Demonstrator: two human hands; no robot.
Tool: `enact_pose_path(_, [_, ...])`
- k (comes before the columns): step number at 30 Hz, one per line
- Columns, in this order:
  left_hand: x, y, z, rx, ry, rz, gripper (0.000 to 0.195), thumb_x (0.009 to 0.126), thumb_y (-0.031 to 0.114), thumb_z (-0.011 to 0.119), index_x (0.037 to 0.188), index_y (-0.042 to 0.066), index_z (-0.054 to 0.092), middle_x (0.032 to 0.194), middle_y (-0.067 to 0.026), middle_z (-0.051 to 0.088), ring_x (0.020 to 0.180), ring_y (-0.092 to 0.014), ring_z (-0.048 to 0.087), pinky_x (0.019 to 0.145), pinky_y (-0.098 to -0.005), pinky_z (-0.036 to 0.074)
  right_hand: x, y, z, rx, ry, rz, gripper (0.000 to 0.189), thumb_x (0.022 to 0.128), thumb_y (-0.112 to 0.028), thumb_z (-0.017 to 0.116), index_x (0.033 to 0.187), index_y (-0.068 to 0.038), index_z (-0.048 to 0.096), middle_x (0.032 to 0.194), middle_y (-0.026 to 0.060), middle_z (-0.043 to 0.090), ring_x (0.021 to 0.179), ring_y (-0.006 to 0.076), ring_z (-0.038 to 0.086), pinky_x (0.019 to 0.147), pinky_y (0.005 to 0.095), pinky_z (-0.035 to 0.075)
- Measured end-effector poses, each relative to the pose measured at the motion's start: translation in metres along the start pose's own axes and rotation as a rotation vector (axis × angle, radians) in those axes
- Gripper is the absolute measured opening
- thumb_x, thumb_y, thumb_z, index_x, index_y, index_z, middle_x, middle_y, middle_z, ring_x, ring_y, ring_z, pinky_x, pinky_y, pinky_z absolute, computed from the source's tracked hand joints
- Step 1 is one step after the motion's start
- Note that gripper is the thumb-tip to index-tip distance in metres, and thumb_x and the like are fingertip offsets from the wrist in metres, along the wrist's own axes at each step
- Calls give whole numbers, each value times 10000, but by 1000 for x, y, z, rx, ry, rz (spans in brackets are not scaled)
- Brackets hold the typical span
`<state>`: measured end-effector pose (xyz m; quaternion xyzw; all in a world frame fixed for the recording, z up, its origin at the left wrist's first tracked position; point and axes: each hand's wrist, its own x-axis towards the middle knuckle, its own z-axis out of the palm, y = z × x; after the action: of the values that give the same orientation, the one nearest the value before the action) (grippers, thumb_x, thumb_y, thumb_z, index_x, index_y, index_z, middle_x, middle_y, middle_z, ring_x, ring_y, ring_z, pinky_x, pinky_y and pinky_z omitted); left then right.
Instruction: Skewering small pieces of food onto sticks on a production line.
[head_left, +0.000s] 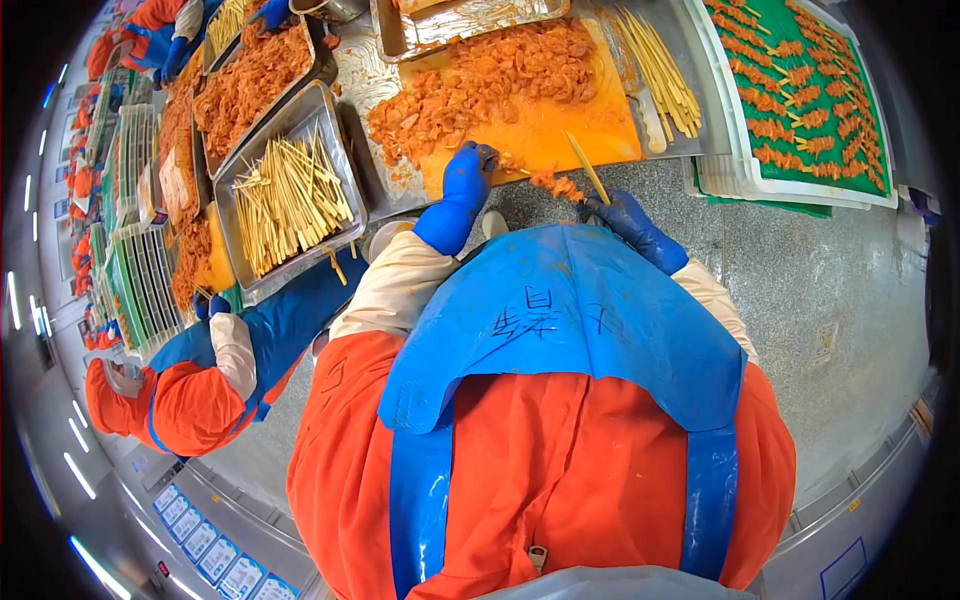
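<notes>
My left hand (471, 169), in a blue glove, is at the front edge of an orange cutting board (600, 124), its fingertips near the pointed end of a wooden skewer; whether it grips a meat piece cannot be told. My right hand (630, 221), in a dark-stained blue glove, holds that skewer, threaded with orange marinated meat (556, 186). A further wooden skewer (586, 166) sticks up from the same hand. Behind them a heap of cut marinated meat (487, 86) lies on the board.
A knife (651, 124) and a bundle of bare skewers (664, 75) lie right of the board. Stacked white trays (817, 191) with finished skewers on green stand far right. A metal tray (352, 180) of skewers is at left, beside a co-worker (195, 397). Metal trays stand at the back.
</notes>
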<state>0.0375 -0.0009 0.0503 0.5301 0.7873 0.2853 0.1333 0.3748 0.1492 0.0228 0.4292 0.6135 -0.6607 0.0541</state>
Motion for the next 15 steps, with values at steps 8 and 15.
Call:
enact_pose_path(8, [1, -1, -1, -93, 5, -26, 155, 943, 86, 773, 1084, 111, 829, 1066, -188, 739, 983, -415, 730, 845, -490, 600, 13, 13, -2, 26, -51, -46, 315, 1064, -363, 734, 1178, -99, 864, 763, 38, 677, 665, 152, 617, 629, 352, 480])
enact_pose_path(15, [-6, -10, 3, -70, 110, -38, 144, 922, 95, 791, 1060, 106, 830, 1006, -184, 746, 971, -410, 732, 852, -489, 602, 2, -15, 0, -56, -39, -195, 295, 1061, -339, 737, 1149, -88, 864, 756, 44, 668, 681, 156, 596, 634, 348, 461])
